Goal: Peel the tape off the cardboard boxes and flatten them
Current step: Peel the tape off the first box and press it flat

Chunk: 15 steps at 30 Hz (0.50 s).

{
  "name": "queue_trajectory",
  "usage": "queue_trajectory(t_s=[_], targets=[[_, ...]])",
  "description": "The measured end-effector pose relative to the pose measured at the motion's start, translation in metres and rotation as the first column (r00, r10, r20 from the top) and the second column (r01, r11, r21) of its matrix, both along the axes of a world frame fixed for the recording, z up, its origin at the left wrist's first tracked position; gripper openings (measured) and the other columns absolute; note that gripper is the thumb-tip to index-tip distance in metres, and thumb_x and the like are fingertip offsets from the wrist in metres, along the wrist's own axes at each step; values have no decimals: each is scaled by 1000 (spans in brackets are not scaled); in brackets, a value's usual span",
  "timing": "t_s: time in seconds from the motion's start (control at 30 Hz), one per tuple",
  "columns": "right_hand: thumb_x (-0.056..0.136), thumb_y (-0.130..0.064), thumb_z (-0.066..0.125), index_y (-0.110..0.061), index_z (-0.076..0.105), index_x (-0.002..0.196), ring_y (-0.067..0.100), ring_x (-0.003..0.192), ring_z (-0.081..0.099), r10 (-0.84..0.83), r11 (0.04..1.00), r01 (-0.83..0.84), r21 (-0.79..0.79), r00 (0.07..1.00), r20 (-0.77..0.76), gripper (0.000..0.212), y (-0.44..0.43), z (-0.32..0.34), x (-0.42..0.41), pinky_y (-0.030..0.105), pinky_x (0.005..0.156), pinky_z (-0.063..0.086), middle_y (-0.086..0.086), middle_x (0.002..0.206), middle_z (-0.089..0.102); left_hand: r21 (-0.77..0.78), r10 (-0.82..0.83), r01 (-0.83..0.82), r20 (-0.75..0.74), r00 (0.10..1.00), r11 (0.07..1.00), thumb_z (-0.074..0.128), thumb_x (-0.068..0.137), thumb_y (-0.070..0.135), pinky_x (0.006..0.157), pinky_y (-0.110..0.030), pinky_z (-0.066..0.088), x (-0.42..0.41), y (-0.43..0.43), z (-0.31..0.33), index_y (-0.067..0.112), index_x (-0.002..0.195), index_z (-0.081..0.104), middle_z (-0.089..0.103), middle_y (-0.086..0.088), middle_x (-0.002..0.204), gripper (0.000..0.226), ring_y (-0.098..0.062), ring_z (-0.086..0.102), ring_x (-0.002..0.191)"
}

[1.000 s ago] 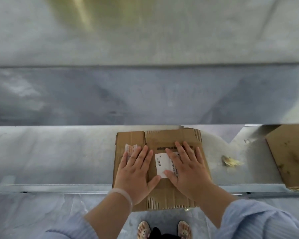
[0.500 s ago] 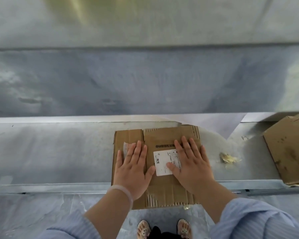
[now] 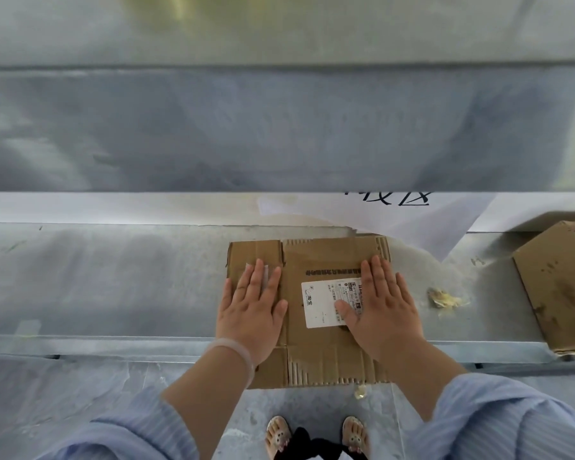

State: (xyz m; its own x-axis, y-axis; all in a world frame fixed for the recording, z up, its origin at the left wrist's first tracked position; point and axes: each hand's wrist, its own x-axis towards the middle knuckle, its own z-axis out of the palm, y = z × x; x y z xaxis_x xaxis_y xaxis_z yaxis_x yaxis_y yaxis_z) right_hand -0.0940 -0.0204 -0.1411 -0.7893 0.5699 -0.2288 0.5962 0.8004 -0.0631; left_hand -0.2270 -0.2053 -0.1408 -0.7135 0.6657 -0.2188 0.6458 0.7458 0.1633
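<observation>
Item: flattened cardboard box [image 3: 316, 356], on metal surface [image 3: 113, 277], overhanging at 6 o'clock. Left hand [image 3: 249, 313] and right hand [image 3: 382, 310]: no grip, fingers straight, palms pressing it. Step: flattening, apparently near done. Next: probably pinch an edge and lift it away.

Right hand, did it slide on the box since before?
Yes. The right hand slid to the right over the cardboard box: more of the box's white label shows now than a second ago.

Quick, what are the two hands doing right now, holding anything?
Left hand: open, fingers straight, pressing flat on the cardboard box.
Right hand: open, pressing flat on the box, thumb over its white label.
</observation>
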Motion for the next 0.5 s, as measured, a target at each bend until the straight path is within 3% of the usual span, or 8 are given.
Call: queue_trajectory(t_s=[0.1, 0.2, 0.3, 0.5], targets=[[86, -57, 0, -17, -15, 152, 17, 146, -21, 77, 997, -78, -17, 995, -65, 78, -13, 9, -9, 36, 118, -14, 4, 160, -19, 24, 1, 0, -48, 999, 1000, 4, 98, 49, 119, -42, -11, 7, 8, 5, 31, 151, -12, -18, 7, 159, 58, -15, -22, 144], [96, -46, 13, -24, -7, 153, 13, 146, -18, 208, 972, -224, -75, 962, -174, 65, -37, 5, -25, 36, 120, -9, -2, 161, -12, 62, -104, 109, -79, 991, 992, -2, 94, 46, 119, -42, -9, 14, 15, 7, 30, 153, -2, -9, 8, 160, 61, -14, -17, 145], [94, -53, 14, -32, 8, 154, 12, 148, -8, 238, 965, -254, -67, 953, -186, 63, -43, -4, -30, 42, 117, -5, -6, 162, 1, 22, -126, 127, -61, 990, 992, -6, 91, 52, 118, -46, -9, 15, 14, 0, 34, 151, -12, -18, 11, 158, 62, -11, -21, 144], [89, -66, 8, -32, -4, 154, 14, 146, -18, 134, 989, -141, -47, 983, -128, 74, -34, -8, -23, 44, 119, -8, -5, 161, -12, 26, -8, 10, -74, 997, 1000, 4, 93, 61, 117, -48, -11, 15, 12, -6, 32, 150, -15, -22, 4, 158, 67, -15, -24, 144]])
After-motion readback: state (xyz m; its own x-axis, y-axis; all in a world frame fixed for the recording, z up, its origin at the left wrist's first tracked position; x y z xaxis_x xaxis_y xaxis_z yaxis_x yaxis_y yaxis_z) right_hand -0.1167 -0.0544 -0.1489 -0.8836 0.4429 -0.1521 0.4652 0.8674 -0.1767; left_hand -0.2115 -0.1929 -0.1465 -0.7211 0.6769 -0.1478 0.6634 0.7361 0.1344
